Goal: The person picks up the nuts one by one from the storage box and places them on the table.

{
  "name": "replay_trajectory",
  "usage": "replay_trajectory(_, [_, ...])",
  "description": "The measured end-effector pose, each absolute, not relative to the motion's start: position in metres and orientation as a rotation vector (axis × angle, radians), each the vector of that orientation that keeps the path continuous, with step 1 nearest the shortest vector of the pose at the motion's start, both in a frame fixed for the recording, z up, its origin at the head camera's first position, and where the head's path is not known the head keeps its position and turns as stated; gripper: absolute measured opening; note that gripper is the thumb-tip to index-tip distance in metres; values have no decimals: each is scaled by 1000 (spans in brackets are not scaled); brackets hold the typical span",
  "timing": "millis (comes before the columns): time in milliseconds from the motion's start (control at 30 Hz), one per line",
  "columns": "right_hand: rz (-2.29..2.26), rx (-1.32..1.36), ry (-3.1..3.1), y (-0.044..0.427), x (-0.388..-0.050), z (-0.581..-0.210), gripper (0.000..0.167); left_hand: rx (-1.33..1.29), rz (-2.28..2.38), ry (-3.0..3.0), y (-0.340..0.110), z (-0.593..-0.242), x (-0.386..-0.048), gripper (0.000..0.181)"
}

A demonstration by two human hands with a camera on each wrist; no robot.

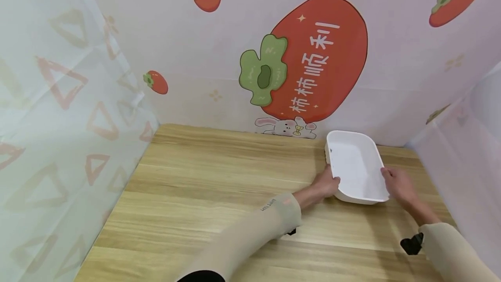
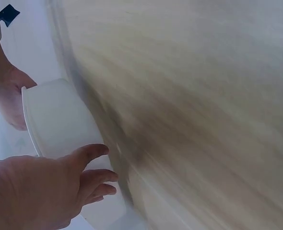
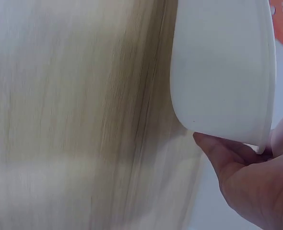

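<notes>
A white rectangular plastic tray (image 1: 356,166) with rounded corners is near the back right of the wooden table; its inside shows no contents. My left hand (image 1: 326,182) grips its left side, thumb over the rim. In the left wrist view, fingers of the left hand (image 2: 45,187) lie along the outer wall of the tray (image 2: 60,115). On the opposite side my right hand (image 1: 399,184) holds the rim. The right wrist view shows the right hand (image 3: 256,177) with fingers under the tray's end and thumb at the rim; the tray (image 3: 223,72) appears slightly above the tabletop.
The wooden table (image 1: 211,186) meets a back wall sheet (image 1: 203,55) printed with persimmons and a rabbit. A patterned sheet (image 1: 70,142) borders the left side, and a pale sheet (image 1: 465,151) the right, close to the right hand.
</notes>
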State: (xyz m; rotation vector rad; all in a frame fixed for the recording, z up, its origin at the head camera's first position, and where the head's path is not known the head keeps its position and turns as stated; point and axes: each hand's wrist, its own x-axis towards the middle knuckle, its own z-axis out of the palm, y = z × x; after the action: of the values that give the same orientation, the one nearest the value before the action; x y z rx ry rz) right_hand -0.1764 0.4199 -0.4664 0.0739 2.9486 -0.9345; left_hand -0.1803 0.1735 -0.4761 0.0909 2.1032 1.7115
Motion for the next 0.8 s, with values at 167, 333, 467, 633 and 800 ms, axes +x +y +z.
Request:
replay_trajectory(167, [-970,68,2951,400,-174,-458,54,167,1709,2119,151,-472,-182,52])
replay_trajectory(333, [-999,52,2947,381,-171,-454,55,220,1688,2119,127,-467,-180,55])
replay_trajectory(467, [-1042,24,2922,365,-168,-452,55,271,1645,2139,107,-464,-176,58])
replay_trajectory(633, [-1047,23,2923,343,-163,-447,52,304,1623,2142,81,-461,-171,58])
replay_trajectory(800, [-1067,11,2908,321,-160,-443,49,316,1599,2141,54,-459,-163,58])
